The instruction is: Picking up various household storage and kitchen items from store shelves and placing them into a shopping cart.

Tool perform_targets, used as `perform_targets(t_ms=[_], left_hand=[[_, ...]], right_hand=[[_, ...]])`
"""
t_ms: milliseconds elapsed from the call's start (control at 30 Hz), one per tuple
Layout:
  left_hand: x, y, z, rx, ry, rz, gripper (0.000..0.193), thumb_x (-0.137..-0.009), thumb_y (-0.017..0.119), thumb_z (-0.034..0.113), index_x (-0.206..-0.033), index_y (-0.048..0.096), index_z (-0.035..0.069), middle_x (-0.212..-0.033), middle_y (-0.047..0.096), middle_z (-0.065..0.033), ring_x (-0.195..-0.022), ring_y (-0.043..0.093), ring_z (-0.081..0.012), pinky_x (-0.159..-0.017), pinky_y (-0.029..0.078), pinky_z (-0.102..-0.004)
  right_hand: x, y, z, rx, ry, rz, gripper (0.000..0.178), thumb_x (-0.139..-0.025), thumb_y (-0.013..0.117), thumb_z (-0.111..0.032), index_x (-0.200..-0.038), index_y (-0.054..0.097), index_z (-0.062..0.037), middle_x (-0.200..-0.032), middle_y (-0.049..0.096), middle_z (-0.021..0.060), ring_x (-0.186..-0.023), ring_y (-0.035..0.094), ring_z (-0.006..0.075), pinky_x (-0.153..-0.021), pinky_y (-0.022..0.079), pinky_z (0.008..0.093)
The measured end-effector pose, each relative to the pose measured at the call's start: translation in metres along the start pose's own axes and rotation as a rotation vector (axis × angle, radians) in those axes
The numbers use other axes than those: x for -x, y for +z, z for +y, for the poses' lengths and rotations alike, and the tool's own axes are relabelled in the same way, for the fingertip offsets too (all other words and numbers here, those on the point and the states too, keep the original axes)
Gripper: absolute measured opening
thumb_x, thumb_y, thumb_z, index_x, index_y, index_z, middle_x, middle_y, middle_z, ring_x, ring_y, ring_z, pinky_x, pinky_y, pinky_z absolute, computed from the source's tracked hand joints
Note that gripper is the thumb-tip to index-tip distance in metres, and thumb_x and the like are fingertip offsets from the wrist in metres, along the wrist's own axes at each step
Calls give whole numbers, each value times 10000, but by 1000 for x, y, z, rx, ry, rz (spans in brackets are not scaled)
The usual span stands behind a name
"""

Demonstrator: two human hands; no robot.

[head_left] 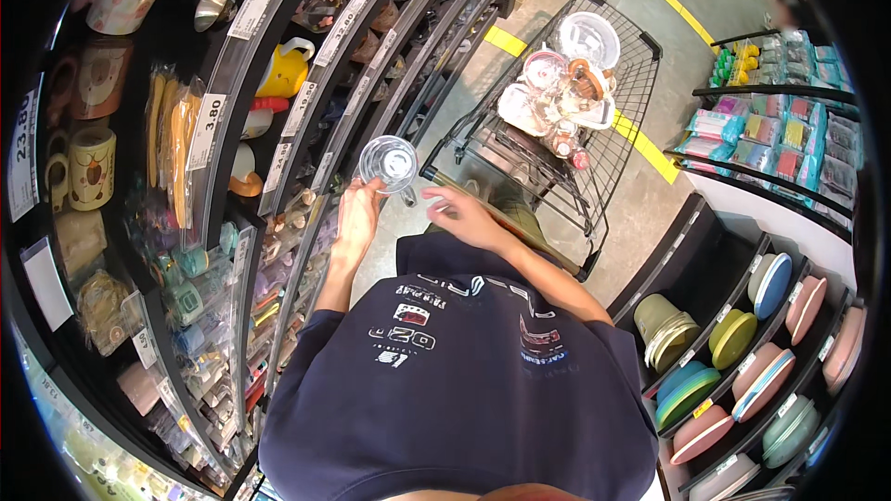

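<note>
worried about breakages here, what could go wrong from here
The clear mug seems held by the left hand alone, with the right hand apart from it, so it might slip and drop to the floor. The items heaped in the cart could shift if it is bumped.

A dark navy short-sleeved T-shirt (445,417) bears white printed lettering (477,285) at twelve o'clock, a red-and-white rectangular emblem (411,314) at eleven, a blue-and-reddish print (543,340) at two; olive-green trousers (512,210) show toward one.
</note>
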State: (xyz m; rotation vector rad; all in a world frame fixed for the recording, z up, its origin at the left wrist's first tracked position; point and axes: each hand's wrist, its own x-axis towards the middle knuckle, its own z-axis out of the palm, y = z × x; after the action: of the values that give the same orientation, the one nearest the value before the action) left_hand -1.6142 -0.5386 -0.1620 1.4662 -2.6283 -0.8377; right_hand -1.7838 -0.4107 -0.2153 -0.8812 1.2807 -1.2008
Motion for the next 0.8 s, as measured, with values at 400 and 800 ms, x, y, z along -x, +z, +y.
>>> perform_targets(t_ms=[400, 800], left_hand=[[-43, 26, 90, 37, 317, -178, 277, -800, 588, 24, -1077, 595, 24, -871, 565, -267, -814, 585, -423, -662, 466, -461], [-28, 149, 68, 4, 711, -462, 543, -716, 721, 321, -1124, 538, 14, -953, 495, -168, -925, 509, -322, -795, 431, -412]], right_hand=[[13, -35, 17, -151, 164, 185, 269, -952, 477, -252, -981, 588, -9, -847, 608, 37, -736, 556, 109, -701, 465, 257], [51, -231, 50, -289, 310, 780, 308, -964, 416, -294, -931, 571, -29, -811, 533, 7, -607, 498, 84, -539, 414, 224]])
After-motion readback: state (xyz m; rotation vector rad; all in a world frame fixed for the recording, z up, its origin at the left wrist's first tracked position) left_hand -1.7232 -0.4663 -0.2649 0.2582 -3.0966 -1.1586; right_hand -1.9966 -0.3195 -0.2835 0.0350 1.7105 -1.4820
